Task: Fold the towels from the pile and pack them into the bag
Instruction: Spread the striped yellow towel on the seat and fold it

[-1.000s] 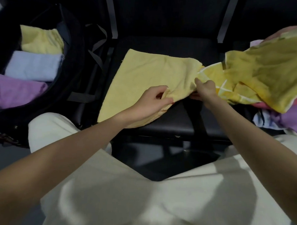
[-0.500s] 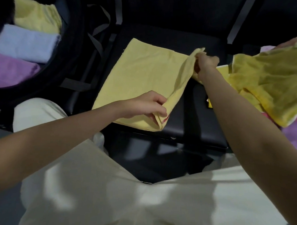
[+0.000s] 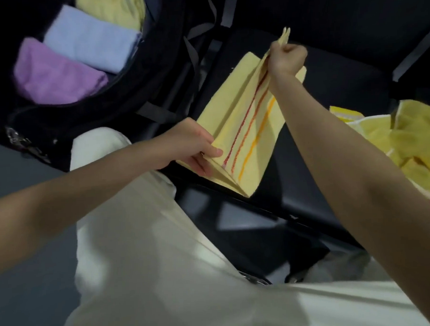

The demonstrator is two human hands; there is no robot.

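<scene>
At far left, the bag (image 3: 154,42) held 3 folded towels (image 3: 59,73). Mid-frame, the left hand (image 3: 191,146) pinched the yellow towel (image 3: 247,141) above the seat (image 3: 329,89); the right hand (image 3: 287,60) gripped its far corner, fold unfinished. Rightward, the pile (image 3: 410,139) waited.

We see a pale yellow towel (image 3: 251,134) with red and orange stripes, half-folded, far corner lifted; purple (image 3: 55,76), blue (image 3: 90,46), yellow (image 3: 113,9) folded towels in black bag (image 3: 159,42); yellow pile (image 3: 405,139) at right
</scene>
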